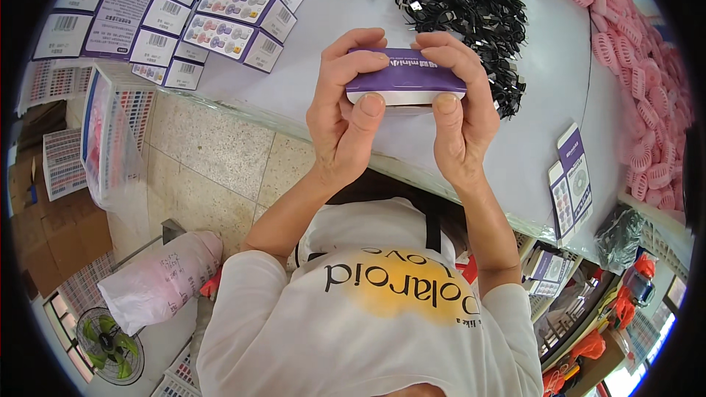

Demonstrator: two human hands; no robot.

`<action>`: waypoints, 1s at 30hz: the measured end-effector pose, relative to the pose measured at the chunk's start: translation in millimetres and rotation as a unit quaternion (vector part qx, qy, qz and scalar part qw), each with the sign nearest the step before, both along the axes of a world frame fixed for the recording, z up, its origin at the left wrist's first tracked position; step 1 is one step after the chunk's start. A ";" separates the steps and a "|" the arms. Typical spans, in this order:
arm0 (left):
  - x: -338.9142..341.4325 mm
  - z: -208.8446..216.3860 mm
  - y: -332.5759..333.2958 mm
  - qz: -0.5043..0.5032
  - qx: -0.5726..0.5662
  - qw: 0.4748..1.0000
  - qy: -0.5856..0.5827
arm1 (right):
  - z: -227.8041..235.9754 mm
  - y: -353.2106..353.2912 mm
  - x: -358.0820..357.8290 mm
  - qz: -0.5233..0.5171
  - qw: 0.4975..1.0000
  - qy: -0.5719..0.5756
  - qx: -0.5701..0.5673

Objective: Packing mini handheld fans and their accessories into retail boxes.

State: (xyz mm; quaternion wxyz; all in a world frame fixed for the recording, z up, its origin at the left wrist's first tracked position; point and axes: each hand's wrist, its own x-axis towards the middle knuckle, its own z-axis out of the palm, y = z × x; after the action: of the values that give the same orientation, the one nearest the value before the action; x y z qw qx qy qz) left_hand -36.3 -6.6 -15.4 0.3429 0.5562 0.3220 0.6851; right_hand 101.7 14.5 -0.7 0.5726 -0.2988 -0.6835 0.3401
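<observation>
Between my two hands, above the near edge of the table, is a small purple and white carton [408, 77]. My left hand [346, 103] grips its left end, fingers over the top and thumb on the near white edge. The right end is held the same way by my right hand [465, 103]. A dark gap shows under the white edge, between the thumbs; what lies inside the carton is hidden. Just beyond the right hand lies a heap of short black cables [471, 15] with metal plugs.
Stacked purple and white cartons [235, 11] cover the table's far left. Pink plastic fan grilles [636, 81] pile up along the right edge. A flat unfolded carton [572, 184] lies at the near right. To the left, below the table, are a pink sack [162, 279] and a green-bladed fan [110, 345].
</observation>
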 end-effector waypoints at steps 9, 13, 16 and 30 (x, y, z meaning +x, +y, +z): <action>-20.6 -2.3 0.6 -0.016 0.063 0.990 0.123 | -5.9 -2.0 13.1 -0.009 0.995 -0.070 0.063; -33.2 -2.5 5.3 -0.024 0.078 0.983 0.163 | -2.5 -2.4 18.2 -0.014 0.979 -0.171 0.109; -43.4 -2.8 8.9 -0.020 0.132 0.957 0.258 | 3.2 -10.9 12.4 0.009 0.997 -0.071 0.000; -5.2 11.3 -8.0 0.100 0.115 0.914 0.375 | 28.3 -25.6 10.3 0.007 0.931 0.117 -0.345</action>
State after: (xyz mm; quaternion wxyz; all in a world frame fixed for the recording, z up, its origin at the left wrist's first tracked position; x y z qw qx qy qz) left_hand -41.5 -14.6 -4.1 0.0603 0.7728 0.3997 0.4892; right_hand 112.0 -11.0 27.6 0.5077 -0.4313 -0.4546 0.5912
